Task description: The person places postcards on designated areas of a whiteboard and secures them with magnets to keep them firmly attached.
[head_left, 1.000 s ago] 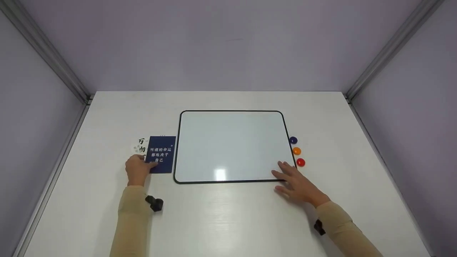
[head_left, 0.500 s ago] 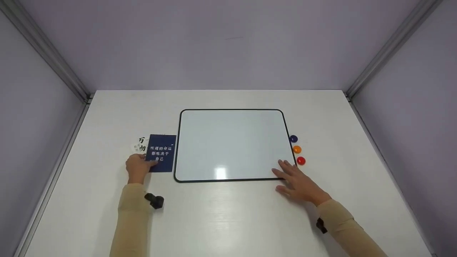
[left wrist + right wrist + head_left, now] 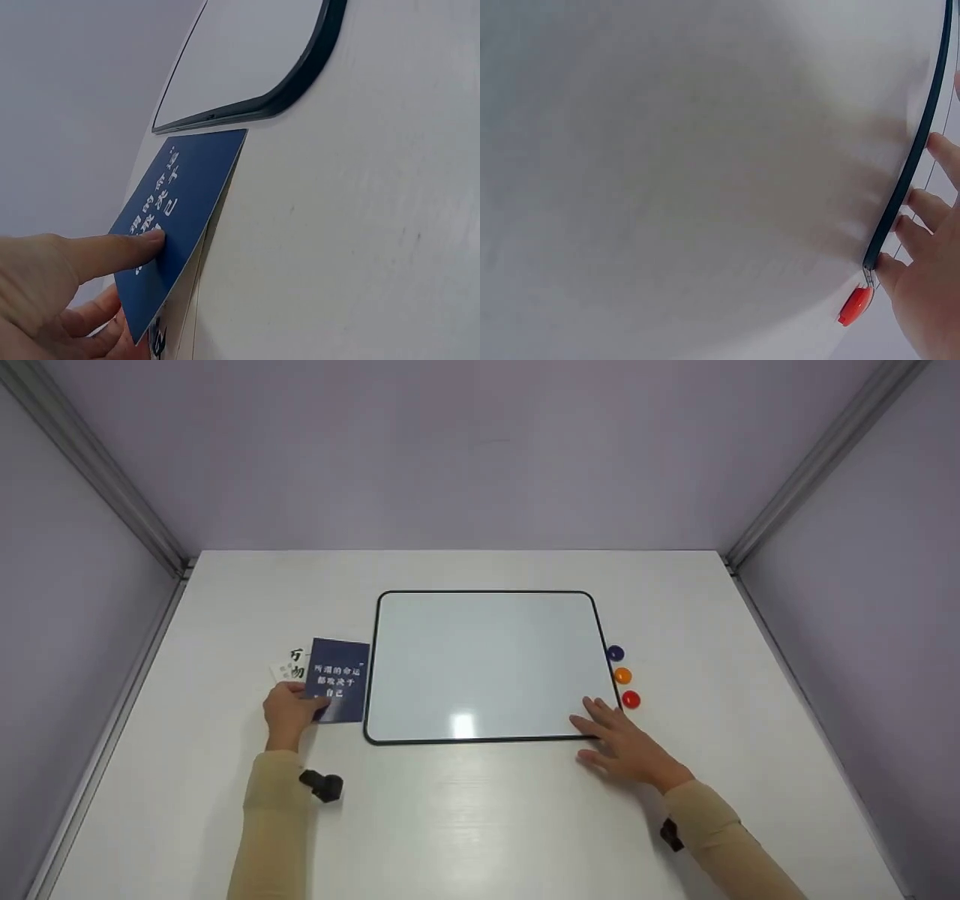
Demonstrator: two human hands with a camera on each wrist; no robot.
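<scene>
My left hand (image 3: 289,714) pinches a dark blue card (image 3: 339,679) printed with white characters, thumb on its face and fingers beneath its left edge. In the left wrist view that card (image 3: 180,202) tilts, its left side lifted off white cards below. One white card (image 3: 298,662) with black characters peeks out beyond the blue one. To the right lies a whiteboard (image 3: 487,660) with a black rim. Over its lower right corner my right hand (image 3: 630,746) spreads its fingers; in the right wrist view the fingertips (image 3: 915,196) rest along the rim.
Three round magnets stand in a column just right of the whiteboard: a dark blue magnet (image 3: 616,653), an orange magnet (image 3: 623,676) and a red magnet (image 3: 631,700). Everything lies on a white table (image 3: 465,825) with grey walls around its back and sides.
The blue card's left side has risen a little and the card now tilts, in my left hand's pinch. White cards show slightly more at its left. My right hand stays in place.
</scene>
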